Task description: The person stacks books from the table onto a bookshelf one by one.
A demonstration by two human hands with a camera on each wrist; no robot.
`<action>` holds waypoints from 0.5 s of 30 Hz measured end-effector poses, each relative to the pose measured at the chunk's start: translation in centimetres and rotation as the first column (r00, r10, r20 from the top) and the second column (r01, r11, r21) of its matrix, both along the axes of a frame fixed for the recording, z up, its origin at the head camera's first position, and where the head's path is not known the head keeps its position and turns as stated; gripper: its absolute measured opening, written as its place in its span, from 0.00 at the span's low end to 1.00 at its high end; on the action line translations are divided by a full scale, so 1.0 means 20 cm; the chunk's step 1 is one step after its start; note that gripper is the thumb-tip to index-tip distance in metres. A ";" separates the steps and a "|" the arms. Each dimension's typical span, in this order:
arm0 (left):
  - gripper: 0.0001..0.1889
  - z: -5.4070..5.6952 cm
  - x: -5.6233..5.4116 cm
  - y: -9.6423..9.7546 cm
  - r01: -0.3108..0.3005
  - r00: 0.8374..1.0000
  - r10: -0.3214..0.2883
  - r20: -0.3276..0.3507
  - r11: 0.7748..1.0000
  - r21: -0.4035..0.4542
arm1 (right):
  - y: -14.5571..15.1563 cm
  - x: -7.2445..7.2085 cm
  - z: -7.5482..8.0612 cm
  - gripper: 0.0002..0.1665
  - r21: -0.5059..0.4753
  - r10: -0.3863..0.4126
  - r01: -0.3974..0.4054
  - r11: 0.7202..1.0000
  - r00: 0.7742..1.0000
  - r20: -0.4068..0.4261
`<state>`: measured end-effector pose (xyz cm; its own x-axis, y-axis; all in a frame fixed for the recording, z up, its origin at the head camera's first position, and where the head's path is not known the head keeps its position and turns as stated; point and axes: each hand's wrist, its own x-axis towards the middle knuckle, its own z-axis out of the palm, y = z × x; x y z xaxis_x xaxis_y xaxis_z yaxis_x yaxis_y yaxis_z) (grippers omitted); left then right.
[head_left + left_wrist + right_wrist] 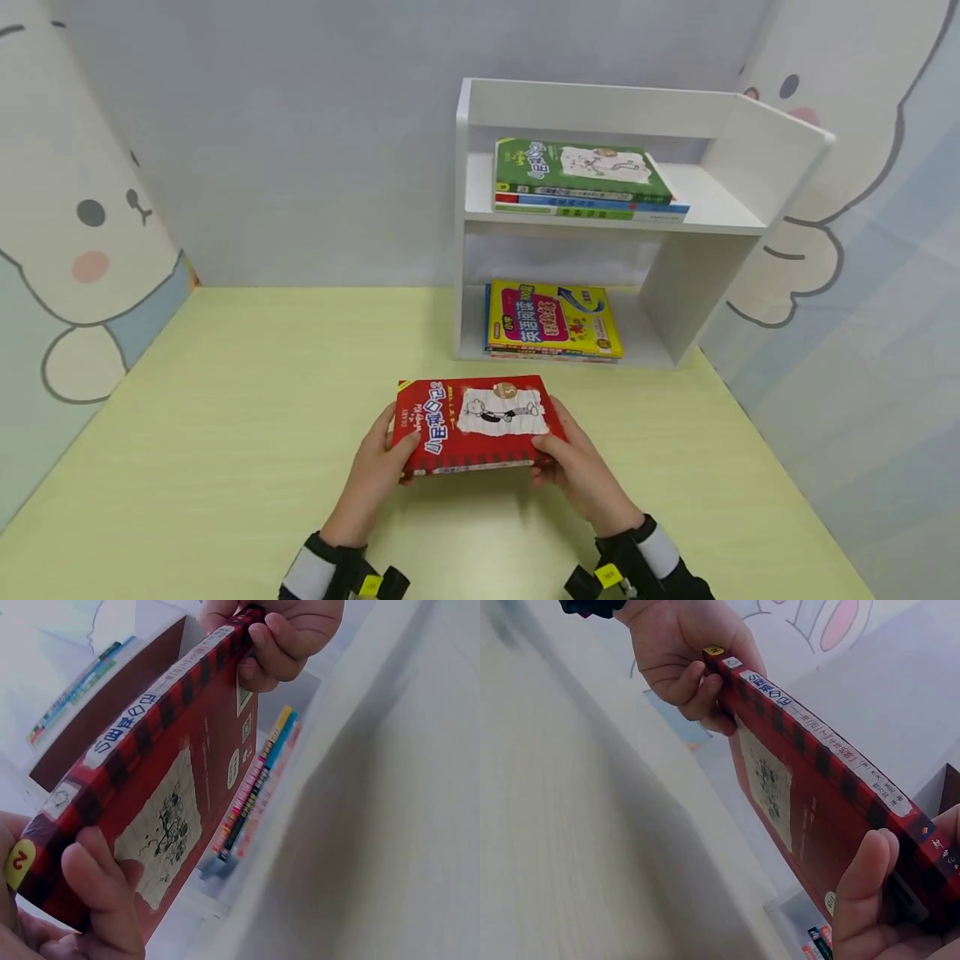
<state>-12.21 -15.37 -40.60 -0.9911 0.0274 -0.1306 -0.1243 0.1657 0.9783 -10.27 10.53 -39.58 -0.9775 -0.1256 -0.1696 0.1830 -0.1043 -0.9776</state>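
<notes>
A red book (435, 417) with a cartoon drawing on its cover is held level above the table, spine toward me. My left hand (378, 458) grips its left end, thumb on the cover and fingers curled beneath. At the right end my right hand (585, 471) holds it the same way. From below, the left wrist view shows the book's back cover (217, 750) with a pasted drawing and a checked spine. In the right wrist view the spine (817, 735) runs between both hands.
Behind the book stands a white two-tier shelf (738, 218). Its upper tier bears a stack topped by a green book (540, 171); the lower one has a stack topped by a yellow book (592, 325). Below lies a pale yellow-green table (247, 400), with cartoon-printed walls (45, 167) at both sides.
</notes>
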 end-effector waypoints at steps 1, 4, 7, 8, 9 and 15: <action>0.35 0.03 -0.01 0.01 0.011 1.000 -0.011 -0.025 1.000 0.005 | 0.01 0.00 0.03 0.43 -0.008 -0.008 0.008 1.000 1.000 -0.016; 0.36 0.14 -0.03 0.03 0.043 0.994 -0.041 -0.103 0.999 0.011 | 0.04 0.00 0.14 0.42 -0.019 -0.014 0.012 1.000 0.996 -0.083; 0.36 0.26 -0.06 0.05 0.074 0.981 -0.071 -0.180 0.997 0.009 | 0.08 0.00 0.26 0.40 -0.007 -0.001 0.000 1.000 0.986 -0.169; 0.36 0.31 -0.07 0.06 0.081 0.976 -0.079 -0.202 0.997 0.004 | 0.09 0.00 0.30 0.40 0.002 0.004 -0.003 1.000 0.979 -0.202; 0.35 0.36 -0.08 0.06 0.093 0.969 -0.091 -0.229 0.996 -0.004 | 0.11 0.00 0.35 0.39 0.010 0.010 -0.008 1.000 0.972 -0.235; 0.34 0.64 -0.17 0.10 0.136 0.929 -0.149 -0.340 0.989 -0.063 | 0.17 -0.03 0.60 0.37 0.031 0.006 0.007 1.000 0.925 -0.380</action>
<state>-15.61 -13.34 -27.72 -0.9617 0.1733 0.2124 0.2447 0.1941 0.9500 -10.84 14.00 -27.50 -0.9695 -0.1258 0.2105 -0.2026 -0.0730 -0.9765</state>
